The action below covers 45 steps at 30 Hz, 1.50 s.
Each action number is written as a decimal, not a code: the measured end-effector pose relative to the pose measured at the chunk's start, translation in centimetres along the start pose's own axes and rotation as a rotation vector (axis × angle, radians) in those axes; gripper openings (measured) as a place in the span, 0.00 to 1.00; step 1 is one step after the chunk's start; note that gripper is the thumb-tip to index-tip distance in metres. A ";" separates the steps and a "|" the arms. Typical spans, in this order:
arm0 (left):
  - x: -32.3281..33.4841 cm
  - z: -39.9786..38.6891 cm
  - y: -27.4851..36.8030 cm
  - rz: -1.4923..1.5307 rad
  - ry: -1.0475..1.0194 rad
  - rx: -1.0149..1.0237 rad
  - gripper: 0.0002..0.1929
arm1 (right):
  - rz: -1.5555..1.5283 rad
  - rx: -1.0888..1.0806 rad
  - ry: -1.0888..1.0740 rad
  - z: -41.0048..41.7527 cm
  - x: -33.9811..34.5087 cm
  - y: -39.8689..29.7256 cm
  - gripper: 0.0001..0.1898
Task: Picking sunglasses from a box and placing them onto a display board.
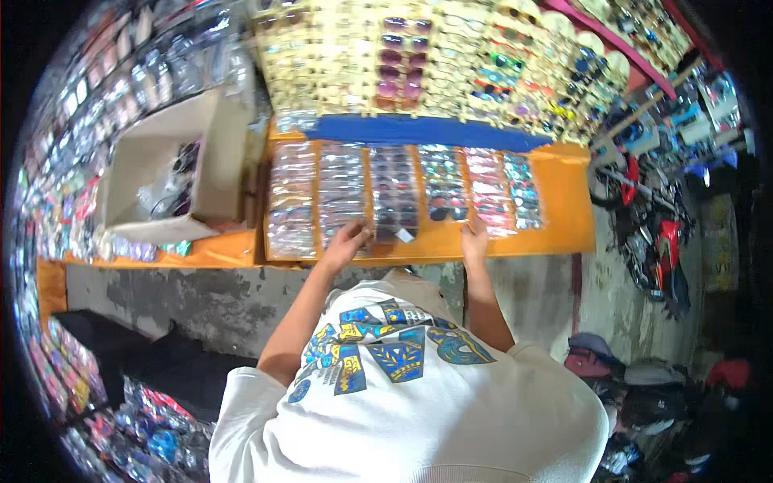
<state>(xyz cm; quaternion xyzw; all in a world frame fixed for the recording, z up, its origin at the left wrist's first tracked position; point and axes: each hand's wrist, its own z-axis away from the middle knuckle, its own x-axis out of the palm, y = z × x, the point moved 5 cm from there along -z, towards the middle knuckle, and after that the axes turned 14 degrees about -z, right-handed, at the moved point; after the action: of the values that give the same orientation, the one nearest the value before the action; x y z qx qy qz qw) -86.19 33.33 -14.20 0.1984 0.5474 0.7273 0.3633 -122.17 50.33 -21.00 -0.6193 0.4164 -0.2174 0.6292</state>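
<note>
My left hand (349, 240) is over the front end of a column of plastic-wrapped glasses (342, 181), its fingers bent towards a column of dark glasses (394, 181). A small white tag (404, 235) lies on the dark column's front end. My right hand (474, 239) is at the table's front, between a column of sunglasses (445, 175) and one of red and pink glasses (490, 187). A dark-lensed pair (448, 214) is just to its left. Blur hides whether either hand grips anything.
The orange-covered table (564, 205) holds another column of wrapped glasses (292, 199) at left and teal ones (524, 190) at right. An open cardboard box (226, 175) stands left. Behind rises a display rack of eyewear (447, 60). A red motorcycle (667, 241) and caps (655, 404) are at right.
</note>
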 end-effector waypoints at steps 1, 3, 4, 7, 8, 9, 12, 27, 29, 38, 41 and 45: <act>-2.3 2.4 -1.0 -0.028 0.080 -0.034 0.24 | -0.016 -0.074 0.017 0.7 0.6 0.2 0.22; -6.9 8.0 -2.3 -0.007 0.237 -0.035 0.24 | -0.126 -0.011 -0.025 2.5 3.3 -0.7 0.20; -9.8 10.9 -4.3 0.044 0.343 -0.025 0.23 | -0.224 0.073 -0.046 3.2 5.3 -1.4 0.19; -16.9 19.4 -8.4 -0.015 0.649 -0.056 0.20 | -0.308 0.187 -0.203 5.6 11.7 -6.5 0.16; -18.5 22.7 -7.1 -0.004 0.688 -0.115 0.18 | -0.245 0.119 -0.175 6.6 13.6 -9.3 0.16; -20.5 25.8 -8.1 -0.045 0.735 -0.127 0.18 | -0.255 0.110 -0.206 7.7 16.0 -12.2 0.16; -24.3 32.7 -10.1 0.019 0.889 -0.092 0.18 | -0.277 0.019 -0.371 10.4 22.5 -19.5 0.14; -36.5 49.1 -12.6 0.218 1.286 -0.183 0.19 | -0.393 -0.113 -0.938 25.2 50.3 -46.1 0.12; -38.4 49.9 -12.6 0.252 1.330 -0.201 0.19 | -0.454 -0.133 -0.980 25.3 55.3 -46.7 0.12; -54.0 51.7 -16.2 0.177 1.265 -0.155 0.19 | 0.016 -0.382 -1.190 22.7 82.0 -47.3 0.15; -59.9 52.7 -15.8 0.145 1.229 -0.195 0.20 | 0.216 -0.474 -1.181 21.0 90.7 -43.6 0.16; -67.6 53.8 -15.1 0.068 1.275 -0.213 0.20 | 0.472 -0.527 -1.047 19.0 97.8 -39.2 0.17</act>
<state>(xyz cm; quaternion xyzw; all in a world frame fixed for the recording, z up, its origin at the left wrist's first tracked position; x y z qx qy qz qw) -0.15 20.10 -3.66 -0.2924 0.5742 0.7638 -0.0385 -42.97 -20.88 -10.45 -0.6691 0.2183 0.3690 0.6070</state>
